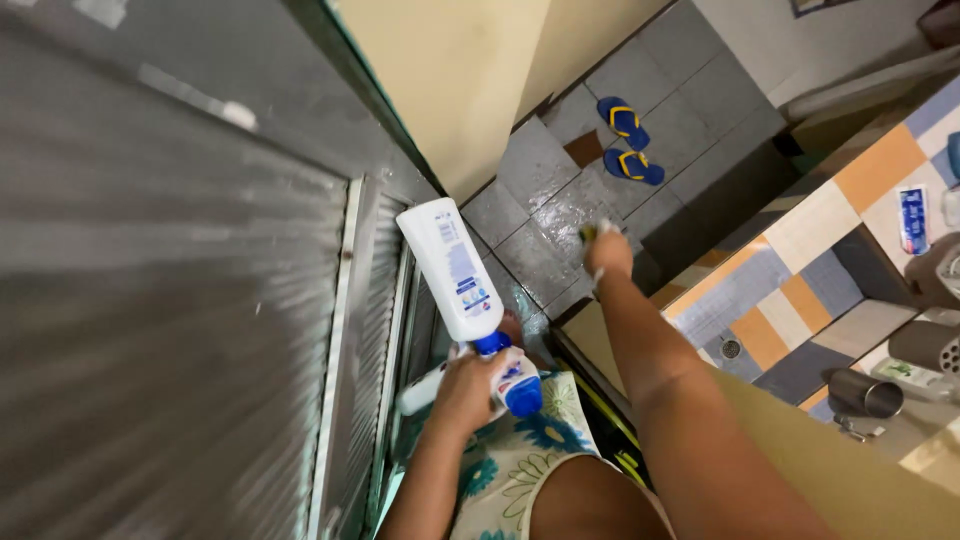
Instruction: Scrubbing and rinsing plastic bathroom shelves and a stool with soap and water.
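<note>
Head view: left hand (468, 385) has its grip wrapped around two white bottles with blue caps, the tall bottle (451, 268) tilted cap-down, the smaller bottle (518, 382) below it, both over a floral garment (520, 460). Right hand (608, 252) reaches out over the wet tiled floor (540, 190), grip clenched on something yellowish, too small to tell; blue flip-flops (628, 140) well beyond.

Left side: we see a grey louvred door (200, 300) filling the whole left flank; no passage there.
Left hand (468, 385): we find it just beside the door, gripping white bottles with blue caps (455, 270) that stand up into the space above it.
Ahead: a cream wall (470, 70) closes the upper middle.
Floor: we note open wet grey tiles (540, 220) beyond the right hand (608, 252); blue sandals (628, 140) lie well apart from it.
Right side: a tiled counter (800, 260) bounds the passage; metal cups (865, 392) crowd its near end.
</note>
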